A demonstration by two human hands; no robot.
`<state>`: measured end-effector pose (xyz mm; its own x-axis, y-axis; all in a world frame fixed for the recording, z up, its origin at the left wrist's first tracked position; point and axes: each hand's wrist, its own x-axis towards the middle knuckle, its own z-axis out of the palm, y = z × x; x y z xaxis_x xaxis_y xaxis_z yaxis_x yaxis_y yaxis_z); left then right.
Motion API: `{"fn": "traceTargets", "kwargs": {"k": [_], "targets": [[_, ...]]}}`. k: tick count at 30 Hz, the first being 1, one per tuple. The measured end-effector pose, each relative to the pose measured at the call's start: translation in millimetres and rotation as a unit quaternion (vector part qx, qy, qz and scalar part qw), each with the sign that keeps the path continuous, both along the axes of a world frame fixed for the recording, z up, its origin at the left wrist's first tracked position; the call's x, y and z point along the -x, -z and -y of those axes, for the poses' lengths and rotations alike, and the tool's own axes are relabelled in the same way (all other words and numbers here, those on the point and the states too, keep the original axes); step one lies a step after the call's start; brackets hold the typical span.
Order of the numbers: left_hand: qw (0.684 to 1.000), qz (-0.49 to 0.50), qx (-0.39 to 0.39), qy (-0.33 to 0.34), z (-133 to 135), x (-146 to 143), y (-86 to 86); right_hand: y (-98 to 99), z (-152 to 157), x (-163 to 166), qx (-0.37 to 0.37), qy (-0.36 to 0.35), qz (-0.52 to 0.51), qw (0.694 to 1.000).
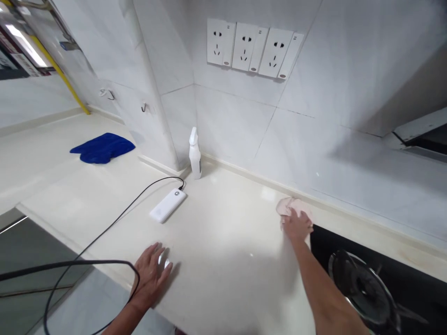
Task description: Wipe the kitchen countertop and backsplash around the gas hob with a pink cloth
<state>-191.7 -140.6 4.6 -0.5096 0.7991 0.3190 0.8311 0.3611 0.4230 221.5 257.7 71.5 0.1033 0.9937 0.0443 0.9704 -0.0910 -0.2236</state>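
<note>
Two hands on the counter point(223, 218): your right hand point(297, 225) clasps a pink cloth point(291, 206), bunched at its 12 o'clock; your left hand point(150, 275) lies wide open, fingers spread, palm down, holding nothing visible.

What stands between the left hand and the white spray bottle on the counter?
A white power bank lies on the counter, roughly in line between the left hand and the spray bottle. Its black cable leaves the end nearest the bottle.

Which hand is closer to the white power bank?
The left hand is nearer, resting on the white countertop on the power bank's near side. The right hand is farther away to its right, on a pink cloth.
</note>
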Motion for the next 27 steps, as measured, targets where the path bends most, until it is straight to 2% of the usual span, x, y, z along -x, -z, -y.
{"fn": "traceTargets", "kwargs": {"k": [2,4,6,8,10,12,14,16,17,18,20,22,24,25,27], "targets": [[1.0,0.01,0.016,0.006,-1,-2,-4.7,7.9,33,37,-0.002,-0.04,-0.006,0.999],[0.999,0.024,0.032,0.012,-3,-2,-8.4,16.5,83,89,-0.005,-0.122,-0.015,0.992],[0.999,0.038,0.031,0.016,-4,-2,-10.7,26.1,147,140,-0.009,-0.254,-0.037,0.966],[0.999,0.046,0.016,0.019,-4,0,-11.6,35.9,214,177,0.001,-0.352,-0.07,0.933],[0.998,0.052,0.004,0.026,-5,2,-11.4,43.2,268,193,0.004,-0.445,-0.102,0.89],[0.998,0.055,0.006,0.034,-5,3,-11.4,45.1,292,190,0.014,-0.515,-0.119,0.849],[0.998,0.056,0.007,0.039,-5,4,-12.1,40.2,279,170,0.042,-0.54,-0.112,0.833],[0.997,0.055,0.009,0.045,-6,3,-13.5,29.4,234,134,0.07,-0.487,-0.076,0.867],[0.997,0.055,0.012,0.047,-6,3,-14.3,22.8,205,113,0.07,-0.421,-0.048,0.903],[0.997,0.053,0.017,0.049,-7,3,-15.1,15.9,175,89,0.051,-0.316,-0.019,0.947],[0.997,0.05,0.023,0.053,-8,2,-16.5,3.4,121,40,0.028,-0.199,0.001,0.98],[0.997,0.05,0.021,0.056,-9,1,-18.1,-4.3,85,-1,0.021,-0.093,0.016,0.995],[0.996,0.056,0.021,0.06,-10,1,-20.2,-4.8,76,-23,0.025,-0.018,0.025,0.999],[0.996,0.059,0.021,0.062,-10,1,-21.4,-2.3,82,-24,0.025,0.002,0.027,0.999],[0.995,0.062,0.024,0.071,-12,0,-23.5,7.7,113,-8,0.019,0.003,0.025,0.999]]}}
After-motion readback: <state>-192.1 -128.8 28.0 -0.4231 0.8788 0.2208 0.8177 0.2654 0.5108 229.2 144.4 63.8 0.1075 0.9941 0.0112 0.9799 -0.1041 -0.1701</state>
